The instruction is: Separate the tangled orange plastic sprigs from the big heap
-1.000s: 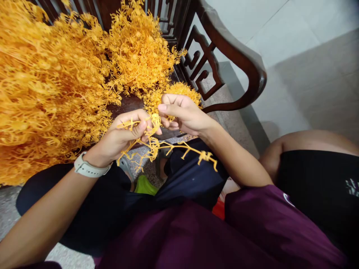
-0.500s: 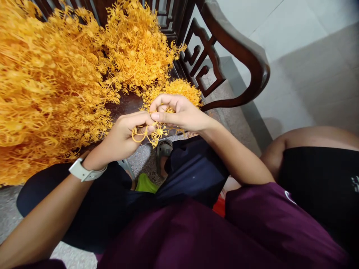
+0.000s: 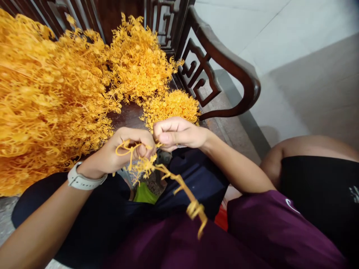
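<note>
My left hand [image 3: 130, 147], with a pale watch band at its wrist, is closed around a yellow-orange plastic flower sprig [image 3: 144, 168]. A thin loop of the sprig sticks out over the fingers. From the same spot a longer branched stem [image 3: 183, 186] stretches down to the right over my lap, blurred at its far end. Touching or almost touching the left knuckles, my right hand [image 3: 181, 134] is curled shut in a pinch. A small yellow bit shows at its fingertips; most of what it grips is hidden.
Large heaps of yellow plastic sprigs [image 3: 50, 101] cover the dark wooden bench [image 3: 126, 117] at left, with a smaller pile [image 3: 174, 106] by the carved armrest [image 3: 241, 67]. Another person's leg in black shorts [image 3: 316, 186] is close on the right.
Both hands have come lower in view and my right fingers have curled tighter. The long stem now swings out below them. The view has shifted slightly.
</note>
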The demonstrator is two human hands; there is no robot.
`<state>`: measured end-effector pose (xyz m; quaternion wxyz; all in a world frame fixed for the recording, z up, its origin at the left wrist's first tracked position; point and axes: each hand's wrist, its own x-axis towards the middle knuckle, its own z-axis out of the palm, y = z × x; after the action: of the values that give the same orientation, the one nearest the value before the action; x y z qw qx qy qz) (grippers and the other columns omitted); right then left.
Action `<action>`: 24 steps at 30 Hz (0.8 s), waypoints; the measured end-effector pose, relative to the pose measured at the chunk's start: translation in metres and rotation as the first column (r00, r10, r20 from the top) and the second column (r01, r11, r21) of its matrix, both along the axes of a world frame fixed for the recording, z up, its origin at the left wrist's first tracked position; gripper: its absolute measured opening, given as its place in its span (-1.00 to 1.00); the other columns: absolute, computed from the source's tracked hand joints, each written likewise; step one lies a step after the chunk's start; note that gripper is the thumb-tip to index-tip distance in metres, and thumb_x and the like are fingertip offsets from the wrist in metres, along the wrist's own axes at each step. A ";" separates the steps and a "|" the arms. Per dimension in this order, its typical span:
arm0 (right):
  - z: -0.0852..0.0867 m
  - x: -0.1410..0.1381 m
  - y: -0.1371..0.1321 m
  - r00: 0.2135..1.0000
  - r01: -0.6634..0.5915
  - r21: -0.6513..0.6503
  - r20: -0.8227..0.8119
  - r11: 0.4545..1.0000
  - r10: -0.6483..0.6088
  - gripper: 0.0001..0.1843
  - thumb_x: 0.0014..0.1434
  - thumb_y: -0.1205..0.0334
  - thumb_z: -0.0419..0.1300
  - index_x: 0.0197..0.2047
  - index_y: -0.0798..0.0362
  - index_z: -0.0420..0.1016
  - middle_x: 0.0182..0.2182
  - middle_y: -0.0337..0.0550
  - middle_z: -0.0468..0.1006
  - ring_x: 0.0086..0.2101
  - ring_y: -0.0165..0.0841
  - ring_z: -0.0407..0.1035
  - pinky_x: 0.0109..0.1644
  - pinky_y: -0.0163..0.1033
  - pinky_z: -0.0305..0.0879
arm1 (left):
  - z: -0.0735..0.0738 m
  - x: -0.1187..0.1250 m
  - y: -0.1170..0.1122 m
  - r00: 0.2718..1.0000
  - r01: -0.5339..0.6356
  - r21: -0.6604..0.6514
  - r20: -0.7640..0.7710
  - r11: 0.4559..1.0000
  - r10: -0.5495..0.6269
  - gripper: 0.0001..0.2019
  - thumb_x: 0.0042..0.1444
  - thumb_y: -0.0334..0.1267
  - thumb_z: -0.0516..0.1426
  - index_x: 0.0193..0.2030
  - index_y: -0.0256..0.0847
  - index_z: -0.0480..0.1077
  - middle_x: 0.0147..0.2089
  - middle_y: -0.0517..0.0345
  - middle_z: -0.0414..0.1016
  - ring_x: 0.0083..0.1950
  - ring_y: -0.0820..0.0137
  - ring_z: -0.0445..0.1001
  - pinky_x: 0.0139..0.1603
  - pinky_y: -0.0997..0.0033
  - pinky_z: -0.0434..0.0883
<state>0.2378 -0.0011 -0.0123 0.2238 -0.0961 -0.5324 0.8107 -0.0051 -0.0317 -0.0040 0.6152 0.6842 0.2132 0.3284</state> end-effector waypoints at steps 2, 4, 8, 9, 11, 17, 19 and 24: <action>0.001 0.004 0.004 1.000 -0.018 0.054 -0.002 0.998 0.018 -0.64 0.52 0.12 0.36 -0.27 0.12 0.40 -0.52 -0.47 0.20 -0.57 -0.63 0.06 -0.50 -0.46 0.03 | 0.002 0.001 0.000 0.998 0.058 0.001 0.007 0.998 -0.058 -0.52 0.46 0.14 0.25 -0.38 -0.16 0.52 -0.43 0.08 0.54 -0.42 0.36 0.46 -0.37 0.36 0.40; 0.000 0.007 0.012 1.000 0.016 0.117 -0.004 0.993 -0.015 -0.67 0.50 0.19 0.38 -0.27 0.15 0.44 -0.50 -0.44 0.25 -0.56 -0.63 0.11 -0.50 -0.48 0.06 | 0.000 0.005 0.001 1.000 0.029 0.029 -0.007 0.999 -0.029 -0.53 0.47 0.12 0.25 -0.37 -0.19 0.54 -0.42 0.08 0.55 -0.44 0.38 0.45 -0.40 0.39 0.37; -0.007 0.003 0.025 0.987 0.161 0.104 -0.040 0.982 -0.157 -0.63 0.45 0.17 0.43 -0.32 0.12 0.42 -0.53 -0.46 0.27 -0.59 -0.63 0.13 -0.52 -0.48 0.09 | -0.008 0.016 0.003 0.989 -0.146 0.084 0.005 0.986 0.146 -0.56 0.42 0.08 0.30 -0.38 -0.21 0.54 -0.42 0.08 0.59 -0.41 0.37 0.49 -0.36 0.39 0.40; -0.009 0.000 0.026 0.978 0.207 0.087 -0.039 0.975 -0.204 -0.61 0.44 0.15 0.44 -0.32 0.11 0.41 -0.55 -0.49 0.24 -0.60 -0.62 0.09 -0.53 -0.48 0.09 | -0.009 0.018 0.002 0.982 -0.188 0.103 0.010 0.977 0.188 -0.58 0.43 0.06 0.29 -0.37 -0.21 0.55 -0.41 0.07 0.61 -0.39 0.36 0.52 -0.34 0.38 0.42; -0.013 -0.006 0.024 0.952 0.306 0.064 -0.025 0.950 -0.305 -0.59 0.42 0.12 0.46 -0.33 0.09 0.39 -0.57 -0.52 0.19 -0.61 -0.62 0.01 -0.53 -0.46 0.07 | -0.009 0.020 -0.002 0.964 -0.258 0.160 -0.014 0.953 0.264 -0.65 0.45 -0.07 0.26 -0.35 -0.21 0.55 -0.38 0.08 0.63 -0.37 0.36 0.55 -0.31 0.38 0.43; -0.019 -0.020 0.012 0.871 0.449 0.245 0.092 0.859 -0.482 -0.53 0.43 -0.05 0.43 -0.34 0.02 0.35 -0.59 -0.48 0.20 -0.60 -0.53 0.04 -0.54 -0.35 -0.01 | -0.012 0.018 -0.010 0.898 -0.302 0.581 -0.093 0.756 0.430 -0.77 0.42 -0.44 0.13 -0.27 -0.21 0.55 -0.33 0.14 0.66 -0.35 0.38 0.52 -0.27 0.37 0.36; -0.019 -0.022 0.008 0.833 0.443 0.432 0.127 0.786 -0.539 -0.51 0.47 -0.12 0.36 -0.34 0.02 0.35 -0.54 -0.41 0.26 -0.54 -0.49 0.10 -0.45 -0.31 0.05 | -0.018 0.017 -0.011 0.870 -0.278 0.699 -0.108 0.659 0.481 -0.75 0.38 -0.51 0.09 -0.25 -0.21 0.55 -0.33 0.11 0.66 -0.32 0.33 0.51 -0.25 0.33 0.36; -0.024 -0.003 0.036 0.625 0.271 0.932 0.021 0.242 -0.780 -0.52 0.62 -0.11 0.09 -0.31 -0.02 0.28 -0.43 -0.28 0.26 -0.41 -0.39 0.15 -0.22 -0.17 0.12 | -0.012 0.027 -0.032 0.933 -0.191 0.653 -0.112 0.733 0.343 -0.77 0.26 -0.59 0.12 -0.24 -0.20 0.52 -0.33 0.13 0.65 -0.33 0.33 0.48 -0.25 0.33 0.36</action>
<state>0.2353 0.0348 -0.0364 0.3667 -0.3504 -0.8297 0.2331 0.0217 -0.0639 -0.0163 0.2673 0.8450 0.2552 0.3866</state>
